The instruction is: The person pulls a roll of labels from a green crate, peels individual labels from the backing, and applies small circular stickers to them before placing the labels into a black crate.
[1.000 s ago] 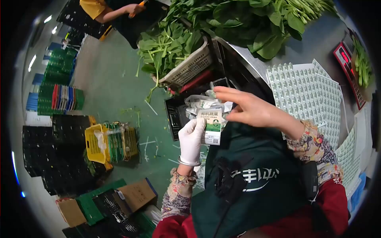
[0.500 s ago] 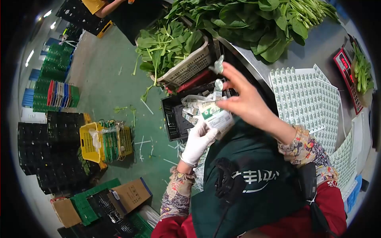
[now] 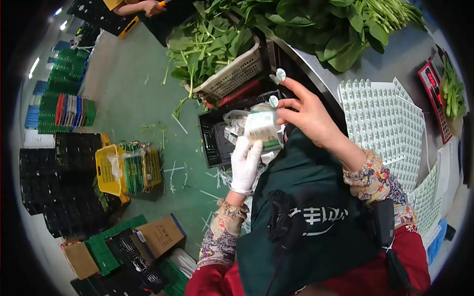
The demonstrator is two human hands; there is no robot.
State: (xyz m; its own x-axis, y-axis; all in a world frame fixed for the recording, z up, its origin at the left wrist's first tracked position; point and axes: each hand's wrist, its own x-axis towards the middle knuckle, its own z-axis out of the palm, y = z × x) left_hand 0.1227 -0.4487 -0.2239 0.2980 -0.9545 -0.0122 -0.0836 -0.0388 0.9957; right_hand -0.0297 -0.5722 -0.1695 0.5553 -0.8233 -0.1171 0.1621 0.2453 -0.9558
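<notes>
At the far left, stacked crates [image 3: 64, 109] in green, blue and red are seen on the green floor [image 3: 133, 89], with a yellow basket [image 3: 118, 170] nearer in. Further right, a pale basket [image 3: 232, 79] heaped with leafy greens is set at the far side, and a black crate [image 3: 210, 140] of loose packets is placed just near of it.

Over that crate a printed pouch [image 3: 261, 126] is held up. It is gripped at its near edge by the gloved left hand [image 3: 245, 165], whose fingers are closed on it from below. The pouch's long axis is run near to far and tilted slightly, so the pouch lies far of the left hand and just left of the right hand [image 3: 306, 116].

The bare right hand is spread, with nothing pinched. Round stickers [image 3: 280, 74] are carried on its fingertips: one on the raised forefinger, another beside the pouch's far right corner. The right hand is thus the nearer to the pouch's face.

To the right, label sheets [image 3: 385, 118] are spread on the grey tabletop [image 3: 390, 54], and a scale [image 3: 430, 84] is seen at the edge.
</notes>
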